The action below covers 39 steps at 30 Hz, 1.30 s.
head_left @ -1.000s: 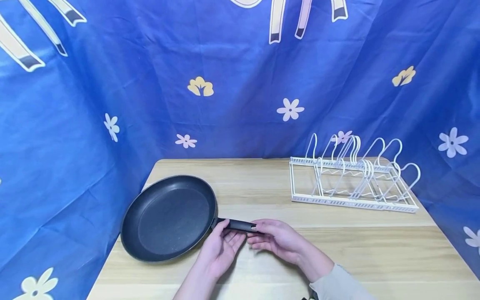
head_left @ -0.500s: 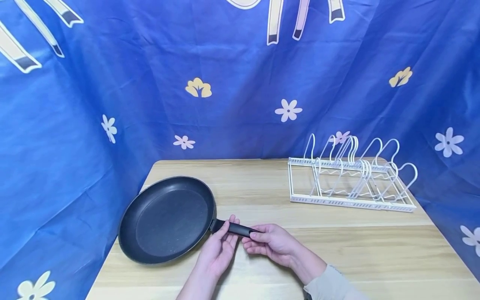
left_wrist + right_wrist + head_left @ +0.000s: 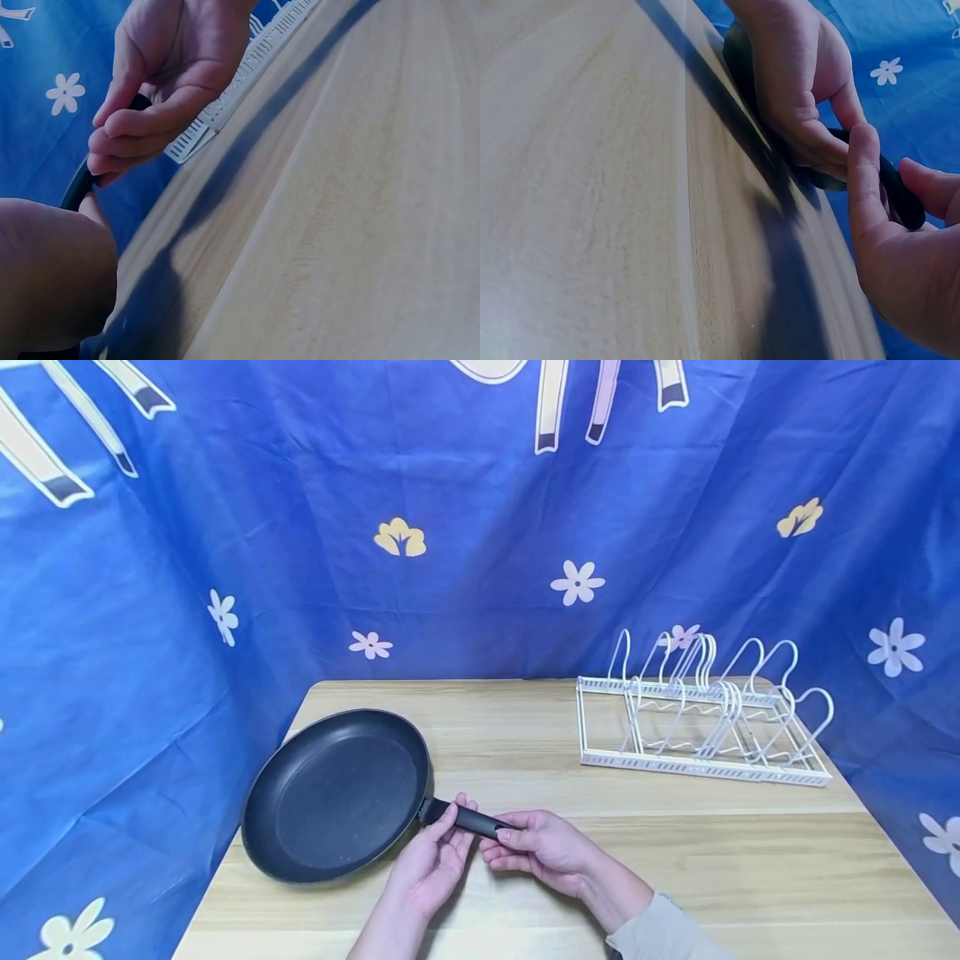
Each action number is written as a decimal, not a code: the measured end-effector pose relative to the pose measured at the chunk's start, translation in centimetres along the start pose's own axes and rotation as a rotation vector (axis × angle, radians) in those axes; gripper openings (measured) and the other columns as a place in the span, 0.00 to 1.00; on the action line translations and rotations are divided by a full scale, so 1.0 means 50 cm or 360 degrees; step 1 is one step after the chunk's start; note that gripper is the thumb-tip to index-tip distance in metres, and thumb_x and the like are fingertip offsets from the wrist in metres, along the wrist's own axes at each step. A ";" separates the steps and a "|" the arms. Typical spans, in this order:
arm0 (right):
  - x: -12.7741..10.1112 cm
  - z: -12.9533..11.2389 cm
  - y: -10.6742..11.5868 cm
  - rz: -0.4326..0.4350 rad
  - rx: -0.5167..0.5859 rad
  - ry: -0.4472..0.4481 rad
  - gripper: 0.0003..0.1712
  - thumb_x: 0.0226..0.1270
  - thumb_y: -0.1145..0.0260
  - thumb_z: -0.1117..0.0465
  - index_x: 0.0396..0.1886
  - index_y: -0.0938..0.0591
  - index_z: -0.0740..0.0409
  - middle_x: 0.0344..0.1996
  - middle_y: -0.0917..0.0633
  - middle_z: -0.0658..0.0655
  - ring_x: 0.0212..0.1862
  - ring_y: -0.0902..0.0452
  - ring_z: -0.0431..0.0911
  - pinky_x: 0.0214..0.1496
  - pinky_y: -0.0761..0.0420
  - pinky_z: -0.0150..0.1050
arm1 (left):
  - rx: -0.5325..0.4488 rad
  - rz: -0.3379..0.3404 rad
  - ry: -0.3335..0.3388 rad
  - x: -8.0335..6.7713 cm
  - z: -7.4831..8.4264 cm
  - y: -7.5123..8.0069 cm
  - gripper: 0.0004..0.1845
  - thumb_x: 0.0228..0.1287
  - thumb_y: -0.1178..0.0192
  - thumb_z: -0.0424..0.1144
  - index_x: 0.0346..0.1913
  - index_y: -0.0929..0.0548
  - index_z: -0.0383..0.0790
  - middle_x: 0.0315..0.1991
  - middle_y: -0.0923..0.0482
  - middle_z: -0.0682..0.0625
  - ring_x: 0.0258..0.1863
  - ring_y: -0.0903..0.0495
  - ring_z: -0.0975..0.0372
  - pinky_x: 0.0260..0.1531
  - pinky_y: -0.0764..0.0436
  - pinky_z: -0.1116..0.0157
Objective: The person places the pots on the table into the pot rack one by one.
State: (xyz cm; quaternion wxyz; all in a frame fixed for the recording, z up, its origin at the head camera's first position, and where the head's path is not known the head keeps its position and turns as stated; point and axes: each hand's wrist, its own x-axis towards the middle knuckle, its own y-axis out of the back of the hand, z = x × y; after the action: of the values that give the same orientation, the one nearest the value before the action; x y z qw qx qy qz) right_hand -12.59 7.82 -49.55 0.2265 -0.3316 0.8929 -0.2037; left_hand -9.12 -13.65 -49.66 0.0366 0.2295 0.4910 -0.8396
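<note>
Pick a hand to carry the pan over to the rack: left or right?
Right, probably. The right hand grips the end of the handle of the pan and is on the same side as the rack. The left hand holds the handle nearer the pan and would have to cross over.

In the head view, the middle of the pan handle (image 3: 471, 819) is covered by the fingers of the left hand (image 3: 435, 864) and its end by the right hand (image 3: 542, 849), so the end is not visible. Both forearms are cut by the bottom edge. The near edge of the table (image 3: 750, 877) is also cut there. In the left wrist view, the rack (image 3: 247, 71) shows only as a blurred white strip. In the right wrist view, the pan (image 3: 735, 49) is mostly hidden behind the left hand.
</note>
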 end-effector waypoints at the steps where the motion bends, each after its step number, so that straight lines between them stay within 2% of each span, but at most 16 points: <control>1: -0.001 0.000 -0.002 -0.0006 -0.0006 0.0007 0.26 0.82 0.41 0.70 0.71 0.31 0.81 0.41 0.07 0.53 0.45 0.08 0.41 0.56 0.08 0.34 | 0.0008 0.0000 0.0001 0.000 0.001 0.000 0.13 0.80 0.39 0.34 0.60 0.25 0.37 0.52 0.09 0.55 0.56 0.10 0.66 0.73 0.20 0.68; 9: -0.015 -0.001 -0.016 -0.0024 -0.0034 0.0048 0.26 0.81 0.41 0.71 0.71 0.31 0.82 0.42 0.07 0.53 0.45 0.08 0.41 0.57 0.08 0.34 | 0.0129 0.0023 -0.0038 -0.008 0.004 -0.004 0.11 0.82 0.42 0.33 0.60 0.26 0.36 0.51 0.10 0.55 0.55 0.10 0.66 0.71 0.18 0.68; 15: -0.028 0.002 -0.019 0.0001 -0.0040 0.0057 0.28 0.79 0.39 0.72 0.72 0.31 0.82 0.43 0.07 0.55 0.45 0.07 0.41 0.56 0.08 0.33 | 0.0225 -0.0021 -0.0024 -0.017 0.009 -0.008 0.09 0.83 0.44 0.32 0.59 0.24 0.36 0.51 0.11 0.56 0.57 0.11 0.66 0.73 0.19 0.65; 18: -0.034 0.004 -0.018 -0.0024 -0.0041 0.0063 0.27 0.78 0.38 0.71 0.71 0.30 0.82 0.43 0.07 0.55 0.45 0.07 0.41 0.56 0.08 0.33 | 0.0230 -0.0058 0.0022 -0.021 0.012 -0.011 0.07 0.83 0.45 0.31 0.56 0.21 0.38 0.50 0.12 0.56 0.57 0.11 0.66 0.74 0.20 0.66; 24: -0.045 0.007 -0.013 -0.0137 -0.0039 0.0066 0.26 0.77 0.37 0.71 0.69 0.29 0.81 0.43 0.06 0.53 0.46 0.07 0.40 0.57 0.08 0.34 | 0.0264 -0.0203 0.0148 -0.027 0.018 -0.012 0.06 0.84 0.46 0.32 0.56 0.21 0.41 0.50 0.13 0.58 0.60 0.12 0.67 0.76 0.23 0.68; 29: -0.057 0.007 -0.008 -0.0200 -0.0068 0.0068 0.26 0.78 0.36 0.69 0.68 0.29 0.82 0.44 0.07 0.53 0.45 0.08 0.39 0.55 0.08 0.33 | 0.0331 -0.0302 0.0195 -0.028 0.016 -0.013 0.06 0.83 0.45 0.32 0.55 0.21 0.41 0.50 0.13 0.57 0.58 0.13 0.67 0.75 0.22 0.69; 33: -0.068 0.005 -0.002 -0.0324 -0.0053 0.0053 0.24 0.83 0.41 0.66 0.67 0.28 0.83 0.44 0.07 0.52 0.43 0.09 0.38 0.52 0.09 0.30 | 0.0387 -0.0397 0.0239 -0.034 0.013 -0.014 0.07 0.85 0.47 0.32 0.53 0.20 0.44 0.50 0.14 0.55 0.56 0.13 0.68 0.73 0.20 0.70; 35: -0.072 0.004 0.003 -0.0426 0.0013 0.0024 0.21 0.87 0.45 0.64 0.66 0.25 0.79 0.45 0.07 0.52 0.42 0.09 0.37 0.51 0.09 0.30 | 0.0418 -0.0469 0.0262 -0.036 0.010 -0.015 0.08 0.86 0.49 0.33 0.53 0.20 0.45 0.50 0.14 0.55 0.56 0.13 0.69 0.73 0.20 0.70; 39: -0.078 0.003 0.013 -0.0688 0.0185 -0.0054 0.19 0.91 0.52 0.61 0.62 0.18 0.65 0.48 0.07 0.51 0.43 0.09 0.35 0.49 0.09 0.28 | 0.0459 -0.0611 0.0300 -0.039 0.003 -0.019 0.07 0.86 0.49 0.34 0.54 0.21 0.46 0.51 0.16 0.58 0.56 0.15 0.69 0.73 0.21 0.72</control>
State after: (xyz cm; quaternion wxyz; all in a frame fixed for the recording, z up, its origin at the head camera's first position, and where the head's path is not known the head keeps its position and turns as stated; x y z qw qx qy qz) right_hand -10.19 10.94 -48.95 0.2111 -0.5051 0.7839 -0.2930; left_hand -7.71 -13.61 -48.03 -0.2025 0.2120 0.4019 -0.8675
